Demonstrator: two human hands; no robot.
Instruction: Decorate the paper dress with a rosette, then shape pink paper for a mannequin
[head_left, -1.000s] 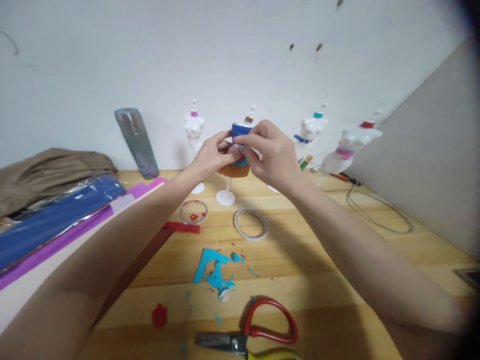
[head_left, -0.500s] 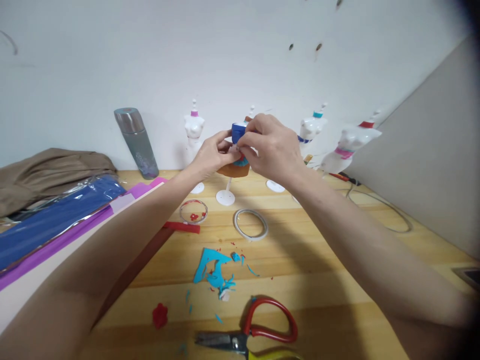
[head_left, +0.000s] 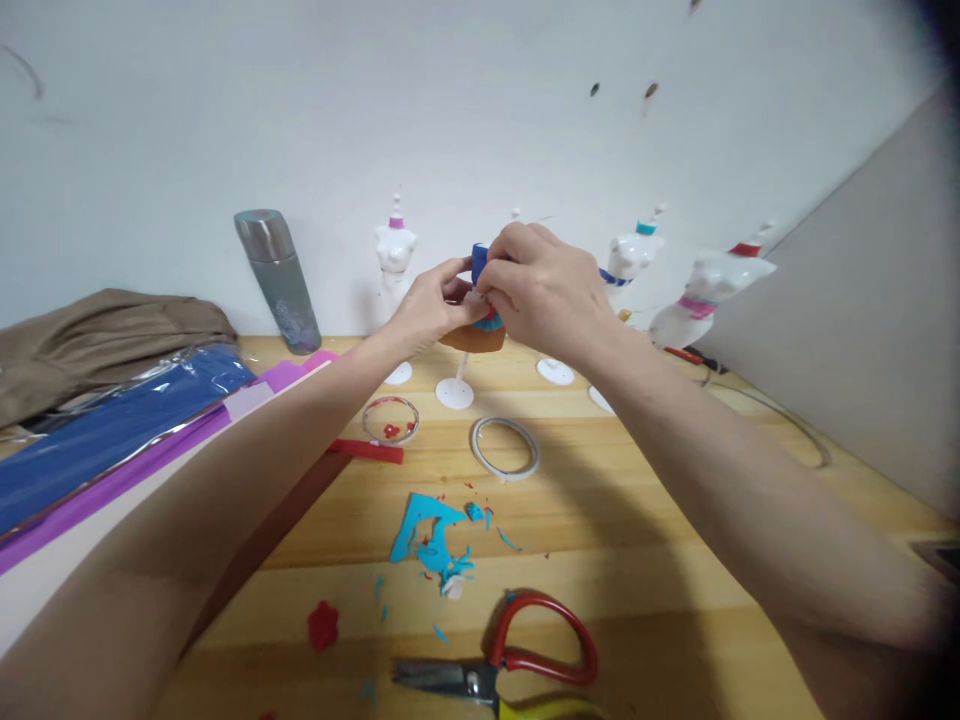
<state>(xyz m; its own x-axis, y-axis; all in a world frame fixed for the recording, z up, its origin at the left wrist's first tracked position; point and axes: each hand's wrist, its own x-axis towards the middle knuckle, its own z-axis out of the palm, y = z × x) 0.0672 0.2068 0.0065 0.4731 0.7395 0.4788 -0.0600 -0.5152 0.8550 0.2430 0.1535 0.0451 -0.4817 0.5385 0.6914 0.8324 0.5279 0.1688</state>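
A small dress-form mannequin on a round white stand (head_left: pixel 454 394) is dressed in a blue top (head_left: pixel 479 262) and a brown skirt (head_left: pixel 474 341), with light blue and red bits at the waist. Around its waist, from the left, closes my left hand (head_left: pixel 429 308), thumb in front and fingers behind. My right hand (head_left: pixel 549 288) pinches at the front of the waist from the right. Its fingertips touch the figure and cover much of it. Whatever lies between them is too small and hidden to make out.
More white mannequins (head_left: pixel 395 243) stand along the wall, left and right. A bottle (head_left: pixel 285 300) is at the back left. On the table lie a white tape ring (head_left: pixel 476 447), blue paper scraps (head_left: pixel 405 530), a red flower (head_left: pixel 322 626), and scissors (head_left: pixel 551 600). Folded materials (head_left: pixel 97 440) lie left.
The view has shifted slightly, so everything sits a little farther right. My right fingers have curled closer over the mannequin's front and cover more of the blue top. My left hand keeps its grip.
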